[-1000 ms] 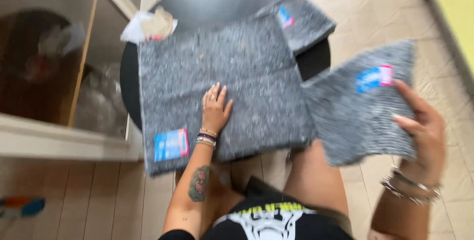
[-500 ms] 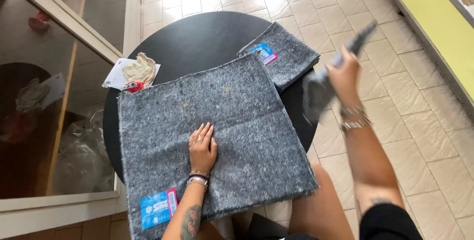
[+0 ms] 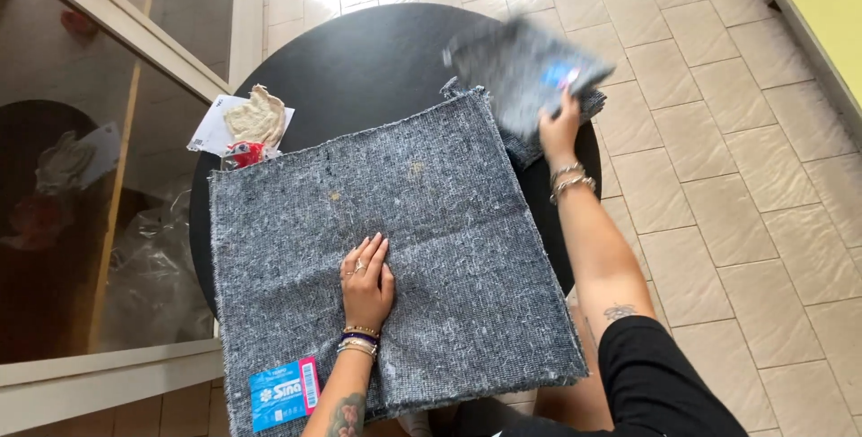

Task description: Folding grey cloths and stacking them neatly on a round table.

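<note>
On the round black bench (image 3: 359, 69), my left hand (image 3: 366, 279) lies flat and open on the large grey cloth (image 3: 395, 248); my right hand (image 3: 558, 130) pinches a smaller grey cloth (image 3: 521, 73), blurred, above the far edge.

Bare tabletop (image 3: 359, 69) beyond grey cloth (image 3: 395, 257)

cloth (image 3: 449, 221) spread on table (image 3: 359, 60); left hand (image 3: 366, 280) laid on it | folded cloth (image 3: 525, 73) held at far right by right hand (image 3: 558, 130)
</note>
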